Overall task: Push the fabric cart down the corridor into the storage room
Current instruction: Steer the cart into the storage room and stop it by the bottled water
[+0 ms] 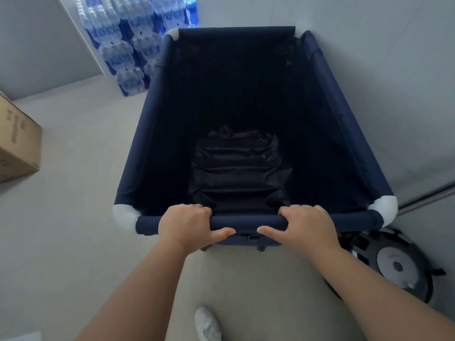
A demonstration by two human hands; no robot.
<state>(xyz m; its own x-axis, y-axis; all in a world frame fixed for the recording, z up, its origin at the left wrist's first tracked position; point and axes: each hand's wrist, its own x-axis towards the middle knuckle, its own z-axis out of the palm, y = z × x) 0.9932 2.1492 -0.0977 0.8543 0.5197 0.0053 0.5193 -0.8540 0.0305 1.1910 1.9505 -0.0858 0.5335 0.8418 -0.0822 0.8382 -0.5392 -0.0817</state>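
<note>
The fabric cart (pixel 246 107) stands on the floor, its far end close to the stacked water bottles (pixel 123 45). Nearly empty but for what looks like dark folded cloth, it should roll lightly; the walls are soft, so the padded near rail is the hold. Left hand (pixel 187 225) and right hand (pixel 305 225), arms outstretched, have fingers (pixel 197 208) wrapped around that rail.

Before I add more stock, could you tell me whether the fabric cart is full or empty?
Nearly empty: the fabric cart holds only a crumpled dark fabric piece on its bottom.
</note>
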